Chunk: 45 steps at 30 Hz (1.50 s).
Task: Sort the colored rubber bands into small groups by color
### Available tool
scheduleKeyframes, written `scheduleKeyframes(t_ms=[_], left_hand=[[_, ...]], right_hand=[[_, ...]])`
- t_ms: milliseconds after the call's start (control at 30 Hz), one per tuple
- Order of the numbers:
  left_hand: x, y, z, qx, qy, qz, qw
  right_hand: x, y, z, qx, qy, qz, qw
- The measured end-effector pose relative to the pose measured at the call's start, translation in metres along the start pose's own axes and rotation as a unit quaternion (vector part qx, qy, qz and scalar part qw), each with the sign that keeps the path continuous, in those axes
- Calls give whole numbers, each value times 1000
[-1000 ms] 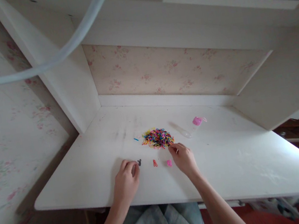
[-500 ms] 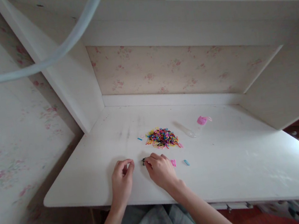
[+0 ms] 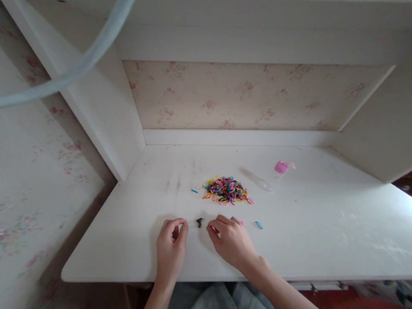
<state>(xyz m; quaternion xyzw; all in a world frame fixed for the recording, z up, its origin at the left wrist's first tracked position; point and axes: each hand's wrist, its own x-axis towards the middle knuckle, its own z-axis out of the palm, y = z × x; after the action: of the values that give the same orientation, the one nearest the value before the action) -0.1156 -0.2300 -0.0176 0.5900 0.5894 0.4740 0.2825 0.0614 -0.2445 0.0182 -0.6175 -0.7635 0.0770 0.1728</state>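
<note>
Between my two hands lies a small black cluster, apparently of bands, and neither hand touches it. My left hand rests on the table to its left, thumb and forefinger pinched together; whatever they hold is too small to make out. To its right is my right hand, its fingers curled and closed at the tips, with any content hidden. Beyond the hands is a heap of small multicoloured rubber bands. A pink piece shows partly behind my right hand, and a small blue band group lies further right.
A clear plastic tube-like piece and a pink pouch-like item lie on the white table at the back right. One blue band sits left of the heap. A pale cable crosses the upper left.
My right hand has drawn back to the right, off the black cluster, which now shows fully. It covers more of the pink piece. My left hand keeps its pinch.
</note>
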Motion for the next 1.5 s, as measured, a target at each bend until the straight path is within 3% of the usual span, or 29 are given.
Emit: scheduleKeyframes(t_ms=[200, 333, 500, 700, 967, 1200, 1500], left_hand=[[3, 5, 6, 51, -25, 18, 998], [3, 14, 16, 161, -42, 59, 984], [-3, 19, 24, 273, -32, 75, 959], [-6, 21, 23, 324, -62, 79, 941], [-4, 27, 23, 350, -83, 87, 929], [-5, 26, 22, 337, -77, 76, 935], [-2, 23, 21, 273, -55, 67, 958]], right_hand=[[-34, 18, -4, 83, 14, 42, 996], [-41, 20, -6, 61, 9, 57, 996], [-22, 6, -9, -13, 15, 25, 999], [14, -3, -1, -74, -31, -3, 997], [34, 4, 6, -103, -62, -39, 992], [41, 9, 1, -122, -35, -18, 992], [16, -1, -10, -76, -8, 51, 996]])
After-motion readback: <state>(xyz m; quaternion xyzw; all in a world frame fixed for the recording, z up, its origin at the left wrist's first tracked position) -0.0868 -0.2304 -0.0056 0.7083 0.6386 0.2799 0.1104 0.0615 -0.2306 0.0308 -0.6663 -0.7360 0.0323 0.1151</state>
